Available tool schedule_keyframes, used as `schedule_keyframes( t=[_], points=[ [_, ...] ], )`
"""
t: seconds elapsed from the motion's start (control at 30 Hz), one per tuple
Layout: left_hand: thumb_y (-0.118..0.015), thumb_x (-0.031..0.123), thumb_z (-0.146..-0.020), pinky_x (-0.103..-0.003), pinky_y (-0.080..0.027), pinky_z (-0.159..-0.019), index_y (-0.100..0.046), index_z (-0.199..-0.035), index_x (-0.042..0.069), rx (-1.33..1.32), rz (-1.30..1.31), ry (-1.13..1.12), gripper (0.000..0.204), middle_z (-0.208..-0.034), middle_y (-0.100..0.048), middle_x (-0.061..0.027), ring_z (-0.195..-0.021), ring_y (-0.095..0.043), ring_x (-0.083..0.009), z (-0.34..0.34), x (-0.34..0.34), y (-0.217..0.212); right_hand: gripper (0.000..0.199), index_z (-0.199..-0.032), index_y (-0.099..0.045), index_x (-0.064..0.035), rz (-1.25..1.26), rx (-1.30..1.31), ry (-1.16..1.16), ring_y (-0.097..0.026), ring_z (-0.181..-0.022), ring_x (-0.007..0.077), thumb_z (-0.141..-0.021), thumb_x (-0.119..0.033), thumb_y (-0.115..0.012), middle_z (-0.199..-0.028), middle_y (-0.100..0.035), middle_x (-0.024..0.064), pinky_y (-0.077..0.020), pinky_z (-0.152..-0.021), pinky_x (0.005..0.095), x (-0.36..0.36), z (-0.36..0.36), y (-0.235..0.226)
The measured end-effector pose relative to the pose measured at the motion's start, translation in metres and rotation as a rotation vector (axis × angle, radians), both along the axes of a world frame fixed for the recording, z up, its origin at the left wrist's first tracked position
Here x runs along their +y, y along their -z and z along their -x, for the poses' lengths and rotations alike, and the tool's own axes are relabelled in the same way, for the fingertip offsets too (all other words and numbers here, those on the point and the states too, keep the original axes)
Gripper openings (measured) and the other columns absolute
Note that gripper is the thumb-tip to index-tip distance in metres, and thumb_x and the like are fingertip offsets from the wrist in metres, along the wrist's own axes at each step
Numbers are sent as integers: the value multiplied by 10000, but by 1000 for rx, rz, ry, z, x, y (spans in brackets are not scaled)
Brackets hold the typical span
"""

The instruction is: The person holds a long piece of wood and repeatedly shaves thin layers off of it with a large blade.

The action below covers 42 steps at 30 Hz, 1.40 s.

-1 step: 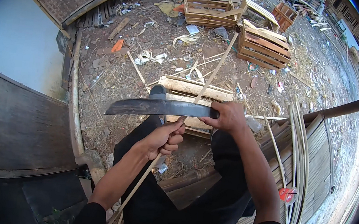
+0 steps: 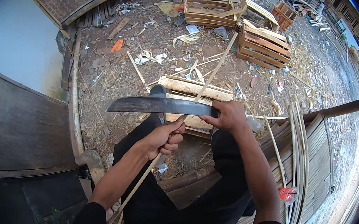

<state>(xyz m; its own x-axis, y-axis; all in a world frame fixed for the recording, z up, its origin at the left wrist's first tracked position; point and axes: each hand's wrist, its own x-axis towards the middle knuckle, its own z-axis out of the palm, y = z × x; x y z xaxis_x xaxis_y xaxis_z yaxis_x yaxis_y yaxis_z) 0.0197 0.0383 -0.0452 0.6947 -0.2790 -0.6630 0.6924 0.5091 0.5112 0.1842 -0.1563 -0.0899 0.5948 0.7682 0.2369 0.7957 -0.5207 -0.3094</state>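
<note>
My right hand [image 2: 231,117] is closed round the handle end of a machete [image 2: 153,105], whose dark, broad blade points left. The handle itself is mostly hidden by my fingers. Below the blade, my left hand [image 2: 165,139] grips a long, thin bamboo strip [image 2: 215,74] in a fist, thumb on top near the blade. The strip runs from far ahead, behind the blade, through my left fist and down beside my lap. The blade crosses it just beyond my left thumb; whether it bites into the strip I cannot tell.
A slatted wooden crate [image 2: 200,88] lies right in front of my feet. More crates [image 2: 264,46] stand farther off on littered ground. Long pale bamboo strips [image 2: 298,156] rest on a slatted bamboo bench [image 2: 315,163] at my right, near a red-labelled plastic cup [image 2: 287,194]. A wall [image 2: 23,41] rises at left.
The machete blade has shifted very slightly up and to the right, with a small turn of my right hand. My left hand and the bamboo strip look the same.
</note>
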Motion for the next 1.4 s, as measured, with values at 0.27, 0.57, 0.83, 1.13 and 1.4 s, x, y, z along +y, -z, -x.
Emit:
schedule_keyframes(
  t=[0.27,0.57,0.83,1.13,1.4],
  points=[
    [-336,480,-1057,-193,-84,-326,-349,-786,182,-33,47,-5,403,-539,-189,94,-390,-135,-11,0,2,4,610,-741,-713,-99,73,142,302,-652,-606,360,-799,-695,-598,-586,-628,139,-518,-576,452,-20,-26,7],
    [-316,488,-1060,-209,-106,-349,-357,-804,178,-20,3,83,404,-559,-189,93,-427,-136,-22,1,-5,7,684,-755,-714,-64,77,245,531,-662,-725,397,-828,-722,-538,-684,-658,198,-509,-660,492,-54,-50,19],
    [-321,505,-1053,-204,-101,-340,-348,-813,171,29,36,176,412,-553,-188,88,-415,-136,-19,10,-16,12,759,-839,-752,-49,113,385,776,-667,-812,410,-845,-756,-474,-750,-671,240,-505,-743,497,-89,-56,31],
    [-325,496,-1055,-210,-103,-344,-357,-819,159,47,84,225,413,-547,-190,82,-418,-141,-22,8,-25,11,778,-860,-753,-62,142,385,886,-671,-831,410,-843,-777,-448,-778,-683,230,-510,-761,499,-116,-66,44],
    [-329,484,-1057,-211,-106,-338,-357,-812,164,41,20,205,404,-540,-202,81,-406,-152,-23,8,-17,20,753,-816,-721,-42,23,424,670,-656,-774,404,-861,-747,-459,-748,-669,224,-492,-724,493,-91,-56,28]
  ],
)
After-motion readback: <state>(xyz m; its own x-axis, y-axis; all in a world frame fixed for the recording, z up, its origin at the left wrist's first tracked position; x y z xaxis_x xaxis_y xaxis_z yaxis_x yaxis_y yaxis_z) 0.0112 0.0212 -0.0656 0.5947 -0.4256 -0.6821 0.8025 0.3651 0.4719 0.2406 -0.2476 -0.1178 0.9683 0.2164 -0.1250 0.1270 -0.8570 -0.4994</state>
